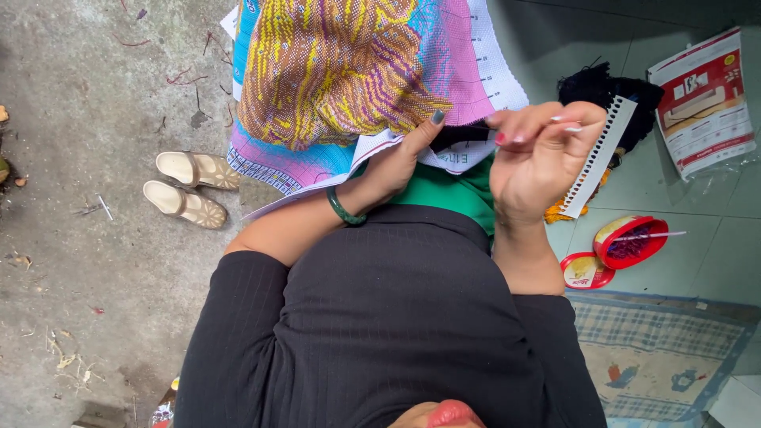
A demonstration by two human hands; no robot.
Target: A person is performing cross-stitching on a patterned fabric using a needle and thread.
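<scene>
The left hand (400, 162) grips the near edge of a piece of woven needlework (349, 71), thumb on top, fingers curled beneath, pinning it against the lap. The cloth spreads away from the body over the knees, its stitched field of yellow, purple and brown running into pink and blue bands, with a white gridded margin along the right side. A green bangle (342, 208) circles the left wrist.

The right hand (539, 154) is raised just to the right of the cloth's edge, fingertips pinched narrowly together on something thin and pale; it is too small to tell whether it is a needle or thread. Behind this hand hangs a white perforated strip (602, 154), its long axis slanting from upper right down to lower left, partly hidden by the knuckles.

On the tiled floor to the right lie a red tin (630, 242) of threads with a thin stick across it, its lid (587, 271) just beside, a printed packet (704, 99) and dark yarn (606, 87). A pair of cream sandals (190, 186) rests on the concrete to the left.
</scene>
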